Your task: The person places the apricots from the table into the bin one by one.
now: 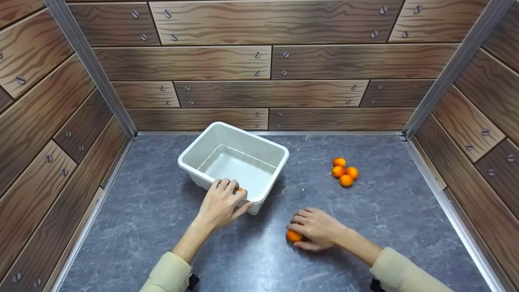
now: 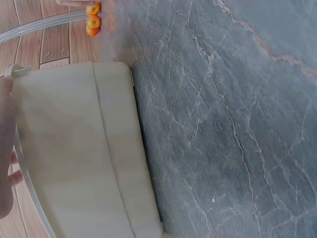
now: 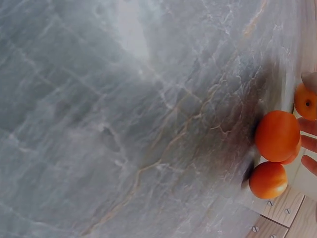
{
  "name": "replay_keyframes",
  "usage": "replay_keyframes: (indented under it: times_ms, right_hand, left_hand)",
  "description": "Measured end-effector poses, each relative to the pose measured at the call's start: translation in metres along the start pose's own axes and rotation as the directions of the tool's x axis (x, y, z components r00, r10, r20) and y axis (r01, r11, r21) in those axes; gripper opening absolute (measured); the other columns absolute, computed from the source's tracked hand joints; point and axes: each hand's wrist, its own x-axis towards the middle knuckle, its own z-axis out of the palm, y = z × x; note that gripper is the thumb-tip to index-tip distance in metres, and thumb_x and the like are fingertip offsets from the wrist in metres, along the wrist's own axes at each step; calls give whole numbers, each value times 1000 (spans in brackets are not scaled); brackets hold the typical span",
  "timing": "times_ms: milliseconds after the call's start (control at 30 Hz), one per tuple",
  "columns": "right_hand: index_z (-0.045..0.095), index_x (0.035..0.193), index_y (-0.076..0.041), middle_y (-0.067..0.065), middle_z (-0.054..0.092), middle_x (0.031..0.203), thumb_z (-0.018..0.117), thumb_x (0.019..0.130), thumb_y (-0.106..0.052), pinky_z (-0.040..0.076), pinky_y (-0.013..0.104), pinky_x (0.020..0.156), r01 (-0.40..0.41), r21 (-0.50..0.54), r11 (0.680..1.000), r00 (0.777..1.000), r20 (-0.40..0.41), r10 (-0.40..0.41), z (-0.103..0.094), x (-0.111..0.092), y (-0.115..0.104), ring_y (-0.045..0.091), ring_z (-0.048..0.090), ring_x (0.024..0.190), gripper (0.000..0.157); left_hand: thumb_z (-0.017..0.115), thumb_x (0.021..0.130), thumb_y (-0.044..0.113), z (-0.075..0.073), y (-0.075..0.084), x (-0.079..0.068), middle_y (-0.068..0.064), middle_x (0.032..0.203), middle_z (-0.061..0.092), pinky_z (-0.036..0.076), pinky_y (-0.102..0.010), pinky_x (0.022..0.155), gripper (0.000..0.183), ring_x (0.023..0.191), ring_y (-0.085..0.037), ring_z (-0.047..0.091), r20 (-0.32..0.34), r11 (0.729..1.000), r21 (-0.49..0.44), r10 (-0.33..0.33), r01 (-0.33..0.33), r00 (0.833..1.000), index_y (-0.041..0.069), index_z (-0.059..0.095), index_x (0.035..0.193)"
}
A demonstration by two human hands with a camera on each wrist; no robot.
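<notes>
A white plastic bin point(image 1: 233, 162) stands left of centre. My left hand point(image 1: 221, 202) has its fingers curled over the near rim, with the thumb along the outside; a sliver of orange colour shows between the fingers. In the left wrist view the bin's outer wall point(image 2: 74, 148) fills the left half, and my left thumb point(image 2: 6, 87) reaches its rim. Nearer the front, my right hand point(image 1: 316, 229) grips a small orange point(image 1: 294, 236) from above. The right wrist view shows an orange point(image 3: 305, 102) between thumb and fingers, with other oranges point(image 3: 277, 136) just below.
Several loose oranges point(image 1: 346, 180) sit in a cluster at the back right of the grey marbled table point(image 1: 365, 215). Wood-plank patterned walls point(image 1: 259, 63) enclose the back and both sides, with metal strips point(image 1: 434, 178) along the edges.
</notes>
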Motion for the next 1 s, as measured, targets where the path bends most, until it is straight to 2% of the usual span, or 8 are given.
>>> replay_keyframes:
  times_ms: [267,567,767,867,1000]
  right_hand:
    - [73,118,-20,-3,75,106,75,88,-56,55,33,82,-18,-7,1000,999,-38,18,-4,5,6,16,68,96,47]
    - [73,120,-19,-1,77,111,76,89,-52,58,37,89,-70,-10,998,996,-48,69,-17,15,16,20,71,103,45]
    - [75,118,-17,0,78,109,83,84,-49,59,36,86,-83,-33,996,988,-132,78,-25,23,27,20,71,101,48]
    - [75,118,-15,2,78,109,86,79,-47,60,37,86,-87,-38,995,981,-179,79,-31,26,34,22,72,101,51]
    - [75,119,-13,4,79,112,84,81,-46,61,39,89,-92,-44,995,973,-217,81,-39,32,46,24,74,102,52]
  left_hand:
    - [56,100,60,0,1,0,-3,95,62,52,-43,83,39,89,-27,64,35,1000,-4,-15,15,999,21,60,92]
    - [57,100,59,-1,1,0,-3,95,62,53,-43,85,38,89,-25,63,47,1000,-7,-15,15,999,22,62,94]
    - [56,100,58,-2,2,0,-3,96,62,53,-42,86,38,90,-26,63,68,1000,-10,-21,22,997,22,62,95]
    - [56,100,58,-1,2,0,-3,95,63,53,-43,85,38,89,-26,63,57,1000,-8,-18,18,998,22,63,95]
    - [56,101,59,-1,1,0,-3,95,63,53,-43,84,39,89,-26,63,30,1000,-6,-12,12,999,22,62,92]
